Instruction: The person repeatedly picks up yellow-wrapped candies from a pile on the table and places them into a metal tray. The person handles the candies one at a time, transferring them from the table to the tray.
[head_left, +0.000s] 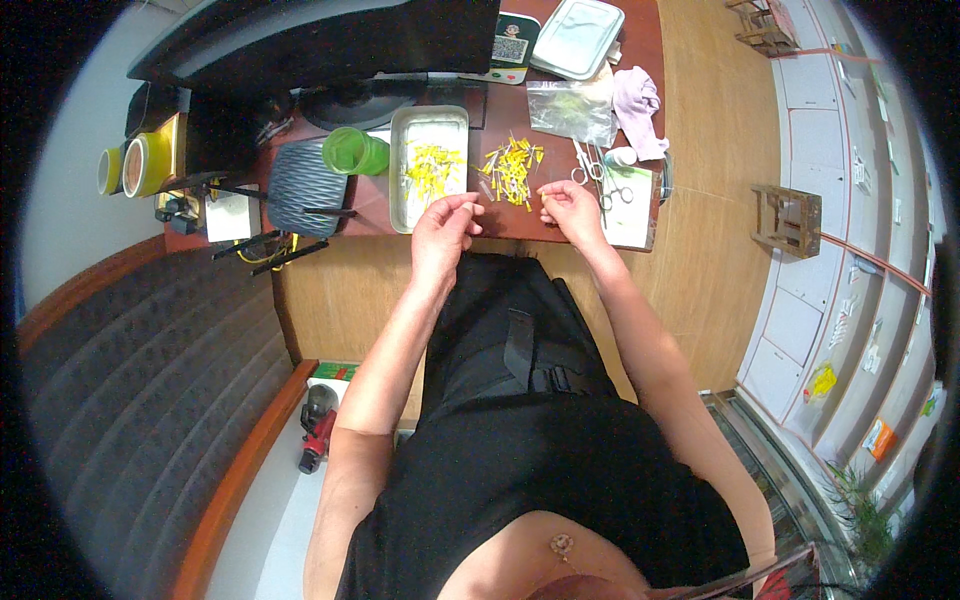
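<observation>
A heap of small yellow-hubbed pieces with thin clear or metallic parts (514, 171), resembling needles, lies on the dark red desk between my hands. My left hand (448, 225) is near the lower right corner of a white rectangular tray (397, 202), which holds more of these pieces; something thin may be between its thumb and forefinger, but I cannot tell. Right of the heap, my right hand (568, 210) pinches a small yellow piece at its fingertips. Scissors (580, 174) and a clamp-like metal tool (616, 196) lie just beyond it.
A green plastic cup (352, 151) stands left of the tray. Behind the heap are a clear plastic bag (574, 112), a lilac cloth (637, 112) and a lidded container (581, 37). A small white bottle (621, 157) is at the right; a monitor (337, 45) borders the back.
</observation>
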